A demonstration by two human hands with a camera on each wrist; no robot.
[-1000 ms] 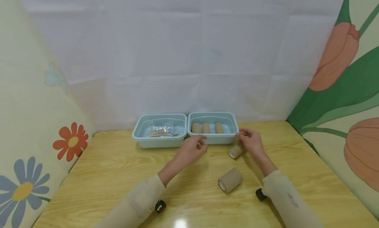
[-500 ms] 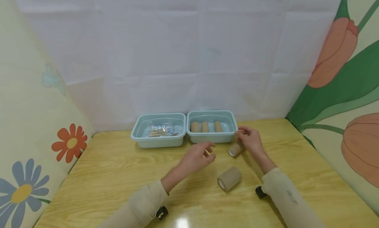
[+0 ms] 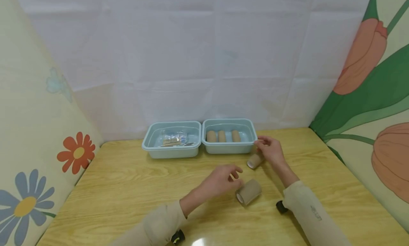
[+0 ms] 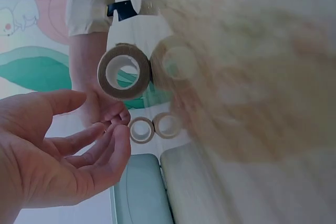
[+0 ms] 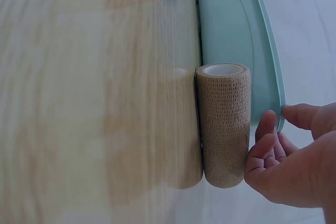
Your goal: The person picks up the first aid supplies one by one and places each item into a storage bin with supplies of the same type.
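My left hand [image 3: 222,180], fingers loosely bent and holding nothing, is beside the wider tan cohesive bandage roll [image 3: 249,192] lying on the table. In the left wrist view that roll [image 4: 113,88] shows its white core just beyond my thumb. At the right-hand light-blue plastic box [image 3: 228,149], my right hand [image 3: 271,150] pinches the front right corner of the rim. Below that hand a narrower bandage roll [image 3: 255,161] lies against the box's corner; its woven side [image 5: 224,124] faces the right wrist camera. Three tan rolls [image 3: 222,136] are inside this box.
A second light-blue box [image 3: 174,153] adjoins on the left, with a clear bag [image 3: 179,137] and thin wooden sticks [image 3: 172,142] in it. A white sheet [image 3: 179,61] hangs behind the table [image 3: 127,189]. Flower-printed panels stand on both sides.
My left hand has moved away from the front of the boxes, rightward and toward me, to the wider bandage roll. The right hand stays at the box's corner.
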